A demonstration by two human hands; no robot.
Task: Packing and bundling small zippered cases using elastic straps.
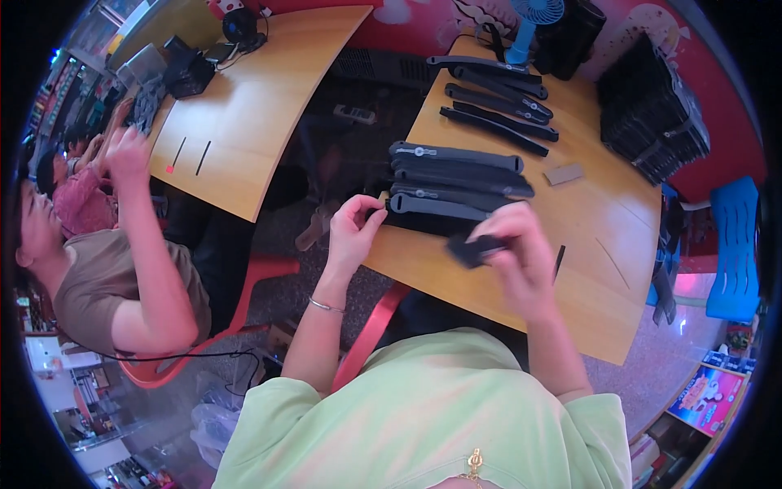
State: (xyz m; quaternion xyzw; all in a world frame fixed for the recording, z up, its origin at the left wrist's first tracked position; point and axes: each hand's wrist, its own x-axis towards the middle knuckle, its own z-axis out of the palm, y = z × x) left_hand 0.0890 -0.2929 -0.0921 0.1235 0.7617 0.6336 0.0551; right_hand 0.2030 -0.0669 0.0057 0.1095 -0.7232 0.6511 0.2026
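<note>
My right hand (521, 254) is closed on a dark, folded piece of a black strap (472, 250), smeared by motion, just above the table's near edge. At the near-left end of a strap stack (458, 175), my left hand (356, 231) has thumb and forefinger pinched together. A bit of something dark shows at its fingertips, too small to name. The stacked straps are dark grey and black, lying flat with rounded, slotted ends and a pale round mark on some. Beneath the nearest grey strap (440, 206) lies a black strip (432, 223), partly hidden by my right hand.
More straps (497, 102) lie farther back on the wooden table (603, 301). A small tan card (564, 174) rests right of the stack. Beyond are a blue fan (533, 16) and piled black items (652, 110). A person (122, 277) sits left at another table (244, 106).
</note>
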